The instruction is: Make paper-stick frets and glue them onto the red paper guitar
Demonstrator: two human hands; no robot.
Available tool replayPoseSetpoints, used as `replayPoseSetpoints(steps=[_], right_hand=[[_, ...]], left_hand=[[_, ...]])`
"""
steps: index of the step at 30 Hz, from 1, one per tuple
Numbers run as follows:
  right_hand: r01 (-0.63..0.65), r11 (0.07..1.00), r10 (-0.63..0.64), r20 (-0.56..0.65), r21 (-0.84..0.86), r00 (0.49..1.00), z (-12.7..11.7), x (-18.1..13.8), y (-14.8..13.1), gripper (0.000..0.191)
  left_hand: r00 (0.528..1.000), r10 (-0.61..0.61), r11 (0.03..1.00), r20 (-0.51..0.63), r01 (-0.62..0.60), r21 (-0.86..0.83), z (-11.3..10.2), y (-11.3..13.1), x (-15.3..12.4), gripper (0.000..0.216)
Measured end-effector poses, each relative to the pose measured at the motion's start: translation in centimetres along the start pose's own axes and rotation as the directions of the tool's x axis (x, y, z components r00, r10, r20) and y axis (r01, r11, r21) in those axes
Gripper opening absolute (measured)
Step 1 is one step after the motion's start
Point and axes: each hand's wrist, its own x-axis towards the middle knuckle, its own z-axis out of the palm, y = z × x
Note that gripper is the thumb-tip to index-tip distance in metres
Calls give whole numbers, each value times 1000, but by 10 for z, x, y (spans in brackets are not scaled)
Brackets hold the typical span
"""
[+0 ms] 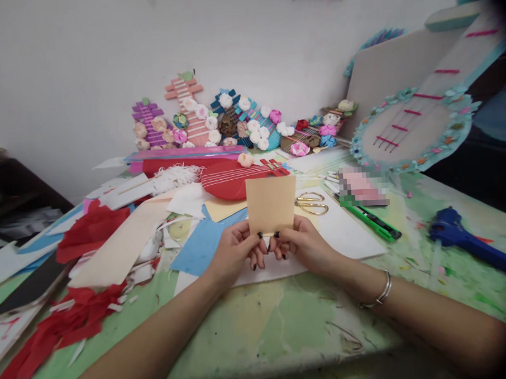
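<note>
A small square of tan paper (272, 205) stands upright between my two hands above the table. My left hand (237, 247) pinches its lower left corner, thumb in front and fingers behind. At the lower right corner, my right hand (299, 243) grips it the same way. The bottom edge seems slightly folded along the thumbs. Beneath lies a white sheet (347, 235), with gold-handled scissors (312, 203) just right of the paper. Blue paper (200, 242) and another tan piece (224, 209) lie to the left.
A green utility knife (374, 222) and a blue glue gun (460, 233) lie on the right. Red crepe paper (91, 230) and scraps cover the left. Behind are a red guitar-shaped craft (223, 182), several flower-decorated ones (191, 122) and a large one (409, 127) leaning right.
</note>
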Motion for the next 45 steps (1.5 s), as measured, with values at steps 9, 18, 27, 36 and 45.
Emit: replayPoseSetpoints(steps=[9, 18, 27, 36, 45], right_hand=[[-67, 993, 74, -78, 95, 994, 2, 0, -3, 12], [-292, 895, 328, -54, 338, 943, -2, 2, -2, 8], [-298, 912, 296, 49, 282, 954, -2, 0, -3, 5], [59, 995, -58, 16, -74, 998, 0, -2, -7, 22], [-109, 993, 110, -10, 36, 994, -4, -3, -11, 25]], left_hand=[[994, 77, 996, 80, -80, 38, 3, -1, 0, 17], [991, 116, 956, 67, -129, 264, 3, -8, -8, 21], [993, 105, 933, 44, -114, 342, 2, -1, -13, 25], [993, 21, 997, -119, -11, 81, 1, 1, -5, 27], [999, 24, 997, -25, -22, 68, -3, 2, -3, 23]])
